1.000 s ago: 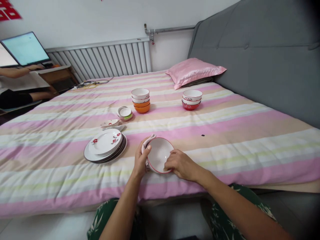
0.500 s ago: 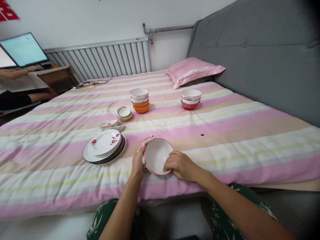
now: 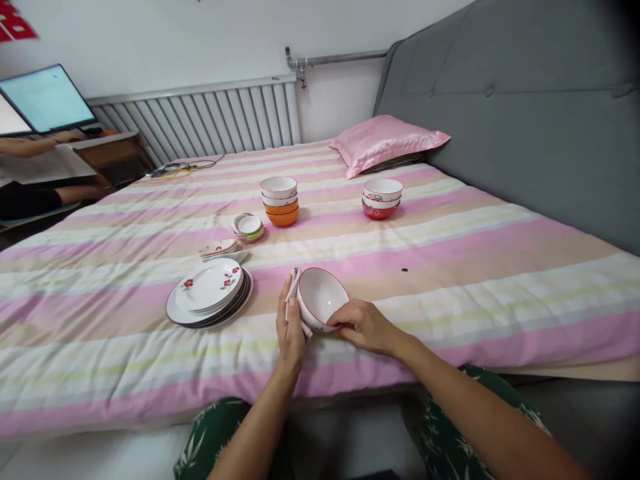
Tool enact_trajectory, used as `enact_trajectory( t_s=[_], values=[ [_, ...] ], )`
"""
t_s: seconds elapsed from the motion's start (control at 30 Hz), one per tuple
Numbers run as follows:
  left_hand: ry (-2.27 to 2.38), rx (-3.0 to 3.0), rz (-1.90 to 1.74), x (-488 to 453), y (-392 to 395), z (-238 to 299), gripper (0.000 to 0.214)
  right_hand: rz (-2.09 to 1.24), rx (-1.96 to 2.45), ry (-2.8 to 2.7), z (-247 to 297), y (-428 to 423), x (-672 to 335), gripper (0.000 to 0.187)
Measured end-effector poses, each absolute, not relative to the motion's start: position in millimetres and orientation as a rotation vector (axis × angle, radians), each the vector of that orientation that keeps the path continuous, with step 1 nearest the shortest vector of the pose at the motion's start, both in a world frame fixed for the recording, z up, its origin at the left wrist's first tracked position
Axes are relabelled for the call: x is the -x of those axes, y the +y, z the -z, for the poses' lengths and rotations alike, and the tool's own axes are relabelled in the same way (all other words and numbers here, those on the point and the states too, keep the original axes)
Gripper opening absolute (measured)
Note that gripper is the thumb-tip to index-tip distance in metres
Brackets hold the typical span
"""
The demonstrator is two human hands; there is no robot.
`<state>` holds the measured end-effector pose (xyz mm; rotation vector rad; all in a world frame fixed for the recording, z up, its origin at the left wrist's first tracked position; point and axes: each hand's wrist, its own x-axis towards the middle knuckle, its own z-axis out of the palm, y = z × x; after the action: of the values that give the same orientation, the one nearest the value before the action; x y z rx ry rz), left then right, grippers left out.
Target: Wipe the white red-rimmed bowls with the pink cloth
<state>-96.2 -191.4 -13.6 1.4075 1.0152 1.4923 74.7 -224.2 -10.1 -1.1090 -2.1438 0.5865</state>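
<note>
A white bowl (image 3: 320, 293) with a red rim is tilted over the near part of the bed, its inside towards me. My right hand (image 3: 364, 325) pinches the rim at the lower right, fingers inside the bowl. On the other side, my left hand (image 3: 291, 331) holds a folded pale cloth (image 3: 293, 293) against the bowl's outer wall. To the left lies a stack of plates (image 3: 210, 290), the top one white with red flowers. Beyond it are small dishes (image 3: 220, 248) and little bowls (image 3: 249, 225).
Farther back stand a stack of white and orange bowls (image 3: 280, 201) and a stack of white and red bowls (image 3: 383, 199). A pink pillow (image 3: 387, 141) rests by the grey headboard (image 3: 510, 113). Cables (image 3: 185, 167) lie at the far left, near a person's arm (image 3: 30, 145) at a desk.
The bowl has tipped further, showing more of its outer wall. My left hand and the cloth have moved slightly right along the bowl's side; my right hand still grips the rim.
</note>
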Motion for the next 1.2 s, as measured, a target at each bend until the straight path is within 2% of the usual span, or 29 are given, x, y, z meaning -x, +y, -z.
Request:
enact_trajectory(
  t_s=[0.13, 0.33, 0.63, 1.2],
  values=[
    [1.054, -1.618, -1.495, 95, -194, 21, 0.047, -0.742, 1.173, -1.96, 6, -226, -74, 0.006],
    [1.014, -1.953, -1.443, 90, -199, 29, 0.048, -0.897, 1.207, -1.699, 7, -221, -70, 0.015],
    [0.958, -2.275, -1.278, 86, -203, 34, 0.054, -0.967, 1.185, -1.491, 11, -213, -72, 0.014],
    [0.925, -2.494, -1.183, 86, -206, 38, 0.057, -0.954, 1.196, -1.578, 11, -209, -82, 0.017]
  ],
)
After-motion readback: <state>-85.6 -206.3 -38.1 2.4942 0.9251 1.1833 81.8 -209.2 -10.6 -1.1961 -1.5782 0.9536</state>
